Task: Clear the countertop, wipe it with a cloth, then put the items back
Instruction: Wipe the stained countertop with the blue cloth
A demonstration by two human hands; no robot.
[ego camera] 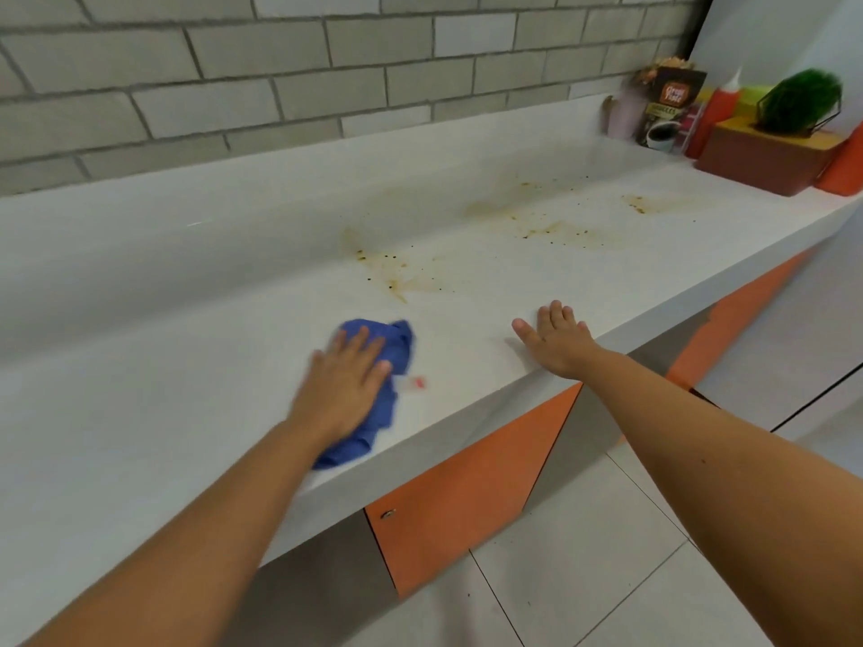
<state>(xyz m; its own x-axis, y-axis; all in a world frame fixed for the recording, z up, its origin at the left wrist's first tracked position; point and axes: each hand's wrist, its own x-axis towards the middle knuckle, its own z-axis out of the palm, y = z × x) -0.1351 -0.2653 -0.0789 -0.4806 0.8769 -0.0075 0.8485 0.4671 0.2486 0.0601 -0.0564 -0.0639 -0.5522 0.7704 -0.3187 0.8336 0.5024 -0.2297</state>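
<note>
My left hand [343, 385] presses flat on a crumpled blue cloth [392, 347] near the front edge of the white countertop [187, 357]. To its right my right hand [558, 340] rests flat on the counter's front edge, fingers straight and spread. Brown stains and dark specks [397, 277] mark the counter behind the cloth, and more stains [560, 228] lie farther right. A small red smear [417, 382] sits just right of the cloth. At the far right end stand a coffee pack [670, 112], a red sauce bottle [714, 114], a brown box [766, 158] and a green plant [801, 102].
A grey brick wall [327, 63] rises behind the counter's low backsplash. Orange cabinet doors [467, 497] sit under the counter, above a light tiled floor [583, 576]. An orange object [845, 170] stands at the right frame edge beside the box.
</note>
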